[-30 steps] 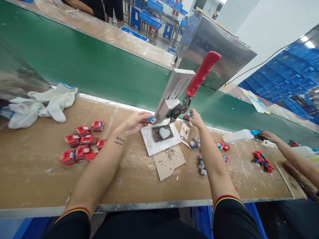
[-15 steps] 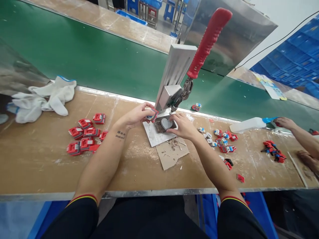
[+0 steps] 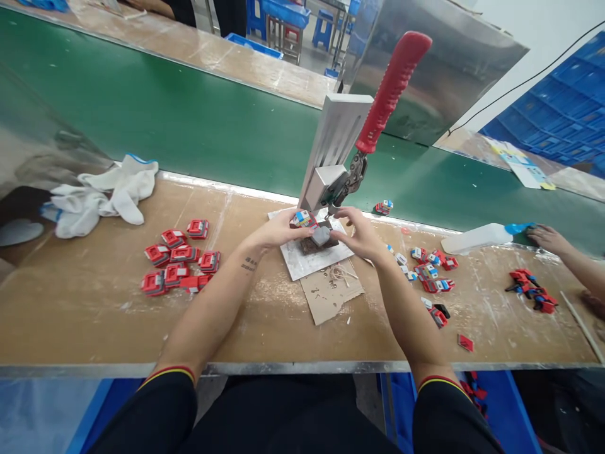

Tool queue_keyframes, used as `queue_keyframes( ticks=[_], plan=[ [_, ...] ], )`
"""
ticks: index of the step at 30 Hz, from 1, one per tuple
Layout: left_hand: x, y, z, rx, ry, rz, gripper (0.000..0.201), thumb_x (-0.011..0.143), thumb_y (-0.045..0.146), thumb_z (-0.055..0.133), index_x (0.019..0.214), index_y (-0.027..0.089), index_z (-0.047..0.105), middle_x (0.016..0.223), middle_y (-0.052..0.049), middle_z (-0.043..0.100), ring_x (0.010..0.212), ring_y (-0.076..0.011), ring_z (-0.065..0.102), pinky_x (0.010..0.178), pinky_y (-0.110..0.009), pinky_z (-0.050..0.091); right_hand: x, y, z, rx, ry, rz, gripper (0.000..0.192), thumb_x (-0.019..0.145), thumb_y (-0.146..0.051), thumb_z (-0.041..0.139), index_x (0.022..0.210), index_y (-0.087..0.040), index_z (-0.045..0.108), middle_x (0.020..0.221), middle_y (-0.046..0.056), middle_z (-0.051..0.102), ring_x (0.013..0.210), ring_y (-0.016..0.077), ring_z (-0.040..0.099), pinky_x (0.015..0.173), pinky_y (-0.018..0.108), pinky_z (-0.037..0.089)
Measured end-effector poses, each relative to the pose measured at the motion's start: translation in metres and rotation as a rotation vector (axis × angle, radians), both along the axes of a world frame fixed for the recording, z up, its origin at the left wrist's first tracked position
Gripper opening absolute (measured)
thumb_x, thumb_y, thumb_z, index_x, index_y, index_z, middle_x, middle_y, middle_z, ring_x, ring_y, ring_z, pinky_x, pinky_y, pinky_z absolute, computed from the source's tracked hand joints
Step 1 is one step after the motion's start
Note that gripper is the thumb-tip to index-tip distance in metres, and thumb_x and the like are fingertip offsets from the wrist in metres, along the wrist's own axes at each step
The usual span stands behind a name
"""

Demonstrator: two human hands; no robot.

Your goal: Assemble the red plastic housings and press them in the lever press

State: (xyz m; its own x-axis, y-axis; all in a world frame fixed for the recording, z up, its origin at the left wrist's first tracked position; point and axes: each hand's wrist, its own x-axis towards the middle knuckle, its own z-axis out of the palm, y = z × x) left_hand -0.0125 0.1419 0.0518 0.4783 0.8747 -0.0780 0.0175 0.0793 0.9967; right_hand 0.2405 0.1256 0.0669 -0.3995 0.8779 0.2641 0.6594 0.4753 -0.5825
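A small lever press (image 3: pixel 336 151) with a red handle (image 3: pixel 393 88) stands on a white base plate (image 3: pixel 302 261) at the bench's far edge. A grey heart-shaped die (image 3: pixel 321 236) sits on a dark block under it. My left hand (image 3: pixel 278 231) holds a small red, blue and white part (image 3: pixel 303 219) just left of the die. My right hand (image 3: pixel 360 233) hovers at the die's right side, fingers curled, and I cannot tell whether it pinches anything.
Several finished red parts (image 3: pixel 178 261) lie left of the press, loose small parts (image 3: pixel 430 271) to its right, one part (image 3: pixel 384 206) on the green conveyor belt (image 3: pixel 189 120). White gloves (image 3: pixel 101 195) lie far left. A cardboard scrap (image 3: pixel 331 293) lies in front. A co-worker's hand (image 3: pixel 548 238) holds a white bottle (image 3: pixel 477 238).
My left hand has brought the small part closer to the die. My right hand, which reached toward the belt a second ago, has come back beside the die; a part now lies on the belt.
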Motion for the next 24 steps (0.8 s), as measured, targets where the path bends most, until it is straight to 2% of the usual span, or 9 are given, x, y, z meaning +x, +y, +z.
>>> queue_keyframes(
  ticks=[3, 7, 10, 13, 15, 17, 19, 21, 24],
  plan=[
    [0.007, -0.001, -0.007, 0.107, 0.038, 0.046, 0.032, 0.076, 0.026, 0.081, 0.105, 0.016, 0.070, 0.103, -0.008, 0.074, 0.094, -0.0223, 0.069, 0.092, -0.038, 0.055, 0.009, -0.005, 0.024, 0.195, 0.275, -0.157, 0.026, 0.095, -0.046, 0.064, 0.114, -0.029, 0.060, 0.123, 0.008, 0.068, 0.108, 0.0235, 0.066, 0.086, 0.040, 0.057],
    [0.020, -0.006, -0.015, 0.223, 0.100, 0.118, 0.040, 0.082, 0.028, 0.080, 0.119, 0.019, 0.065, 0.119, -0.012, 0.074, 0.107, -0.0270, 0.071, 0.099, -0.044, 0.055, 0.000, -0.004, 0.078, 0.463, 0.483, -0.149, 0.041, 0.096, -0.062, 0.061, 0.124, -0.033, 0.053, 0.125, 0.006, 0.063, 0.105, 0.0218, 0.065, 0.080, 0.038, 0.057],
    [0.030, -0.011, -0.019, 0.299, 0.186, 0.178, 0.039, 0.086, 0.029, 0.078, 0.121, 0.020, 0.064, 0.122, -0.013, 0.073, 0.114, -0.0297, 0.069, 0.104, -0.049, 0.053, -0.016, 0.005, 0.121, 0.571, 0.520, -0.120, 0.060, 0.091, -0.075, 0.062, 0.132, -0.034, 0.045, 0.133, 0.007, 0.060, 0.112, 0.0232, 0.064, 0.083, 0.037, 0.057],
    [0.036, -0.013, -0.019, 0.339, 0.229, 0.216, 0.036, 0.088, 0.027, 0.075, 0.122, 0.019, 0.064, 0.122, -0.014, 0.074, 0.117, -0.0297, 0.069, 0.108, -0.049, 0.050, -0.029, 0.014, 0.146, 0.585, 0.442, -0.109, 0.072, 0.089, -0.083, 0.058, 0.137, -0.033, 0.039, 0.144, 0.008, 0.053, 0.133, 0.0258, 0.057, 0.094, 0.037, 0.057],
    [0.034, -0.013, -0.015, 0.329, 0.247, 0.217, 0.037, 0.089, 0.026, 0.073, 0.124, 0.018, 0.064, 0.121, -0.013, 0.074, 0.113, -0.0286, 0.069, 0.105, -0.047, 0.052, -0.033, 0.012, 0.145, 0.581, 0.422, -0.137, 0.071, 0.091, -0.083, 0.053, 0.139, -0.032, 0.038, 0.149, 0.008, 0.048, 0.143, 0.0286, 0.051, 0.100, 0.040, 0.057],
    [0.026, -0.013, -0.007, 0.308, 0.296, 0.182, 0.039, 0.086, 0.027, 0.075, 0.123, 0.017, 0.066, 0.115, -0.013, 0.075, 0.104, -0.0272, 0.070, 0.097, -0.044, 0.054, -0.032, 0.000, 0.132, 0.609, 0.452, -0.202, 0.062, 0.096, -0.075, 0.053, 0.141, -0.034, 0.039, 0.148, 0.007, 0.048, 0.142, 0.0296, 0.051, 0.101, 0.043, 0.057],
    [0.014, -0.013, 0.004, 0.322, 0.369, 0.138, 0.037, 0.081, 0.029, 0.079, 0.115, 0.018, 0.071, 0.105, -0.010, 0.075, 0.092, -0.0255, 0.068, 0.089, -0.041, 0.053, -0.028, -0.018, 0.110, 0.669, 0.485, -0.296, 0.047, 0.101, -0.062, 0.053, 0.138, -0.036, 0.044, 0.140, 0.006, 0.052, 0.131, 0.0280, 0.058, 0.096, 0.044, 0.058],
    [0.003, -0.014, 0.016, 0.369, 0.442, 0.102, 0.030, 0.075, 0.030, 0.082, 0.102, 0.019, 0.074, 0.092, -0.007, 0.073, 0.083, -0.0241, 0.064, 0.083, -0.039, 0.050, -0.022, -0.038, 0.084, 0.739, 0.471, -0.353, 0.029, 0.103, -0.050, 0.053, 0.127, -0.034, 0.053, 0.122, 0.006, 0.059, 0.110, 0.0246, 0.065, 0.086, 0.043, 0.059],
    [-0.006, -0.018, 0.030, 0.400, 0.500, 0.049, 0.023, 0.069, 0.025, 0.081, 0.091, 0.020, 0.077, 0.079, -0.004, 0.069, 0.074, -0.0223, 0.060, 0.076, -0.037, 0.046, -0.022, -0.063, 0.051, 0.636, 0.284, -0.226, 0.009, 0.101, -0.035, 0.058, 0.109, -0.031, 0.060, 0.098, 0.003, 0.065, 0.090, 0.0226, 0.066, 0.079, 0.042, 0.058]
  ],
)
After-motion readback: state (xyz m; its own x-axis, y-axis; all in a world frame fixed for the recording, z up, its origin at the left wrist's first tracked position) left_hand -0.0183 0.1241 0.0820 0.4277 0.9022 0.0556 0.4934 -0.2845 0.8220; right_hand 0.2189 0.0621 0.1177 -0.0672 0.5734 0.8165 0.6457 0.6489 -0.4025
